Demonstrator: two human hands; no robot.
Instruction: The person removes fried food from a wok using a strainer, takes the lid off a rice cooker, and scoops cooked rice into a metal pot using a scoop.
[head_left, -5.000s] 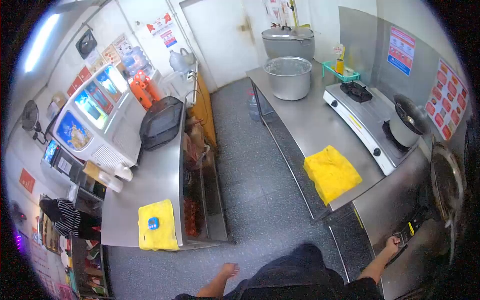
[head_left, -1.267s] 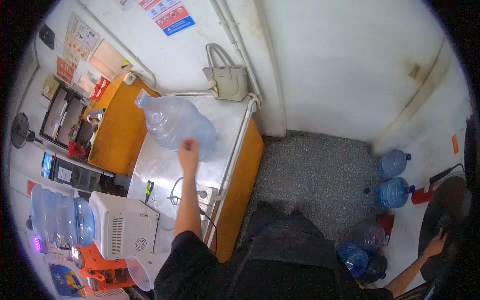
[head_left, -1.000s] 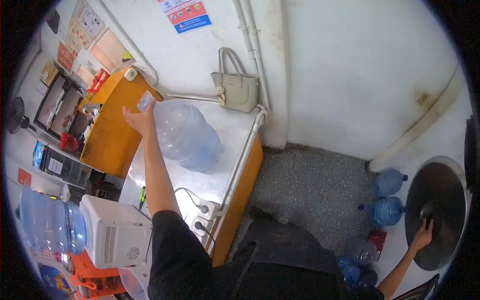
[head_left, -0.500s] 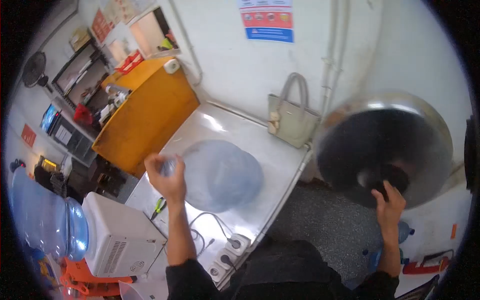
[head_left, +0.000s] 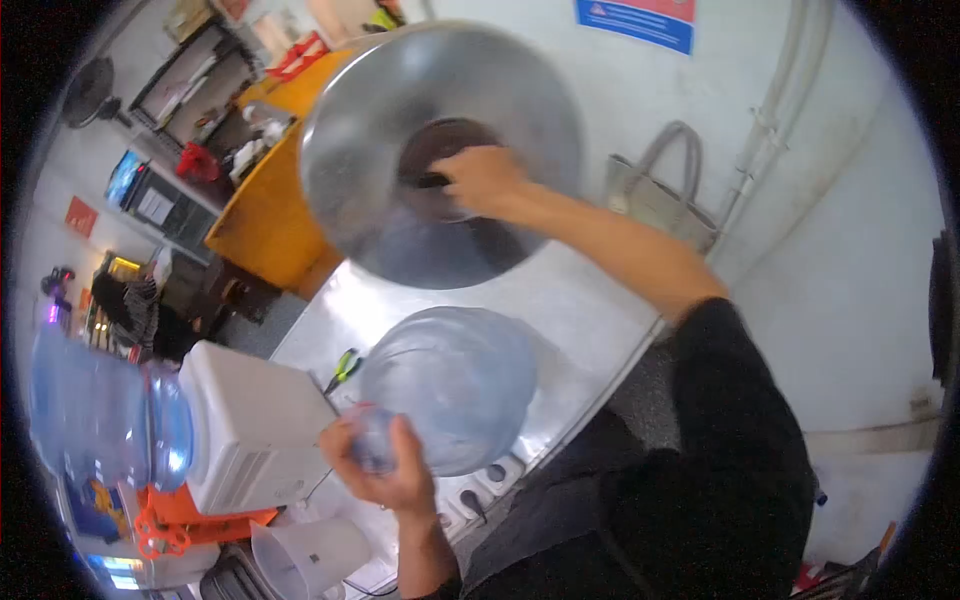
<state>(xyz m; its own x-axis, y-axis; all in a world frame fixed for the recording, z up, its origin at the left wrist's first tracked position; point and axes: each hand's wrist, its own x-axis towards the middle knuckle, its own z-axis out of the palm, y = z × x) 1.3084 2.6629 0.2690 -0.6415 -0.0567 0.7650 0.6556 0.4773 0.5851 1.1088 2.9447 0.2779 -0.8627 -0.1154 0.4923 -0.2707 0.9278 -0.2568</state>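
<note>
My right hand (head_left: 490, 180) is closed on the dark round knob at the middle of a big round metal lid (head_left: 355, 150). The lid is held up over the far part of the metal table, tilted with its knob side towards me. Below it, a large clear blue water jug (head_left: 465, 375) lies on its side on the table. The fingers of my left hand (head_left: 385, 465) wrap round the jug's neck, which points towards me. A slight gap shows between lid and jug.
A green-handled pair of pliers (head_left: 343, 370) and a white water dispenser (head_left: 255, 430) stand left of the jug. A power strip (head_left: 495, 475) lies at the near edge. A handbag (head_left: 650, 190) leans by the wall, and an orange counter (head_left: 265, 225) stands behind. A person sits far left.
My right hand has swung the lid from the far right across to the left, above the table. The jug's neck, with my left hand on it, has turned towards me. The view has shifted.
</note>
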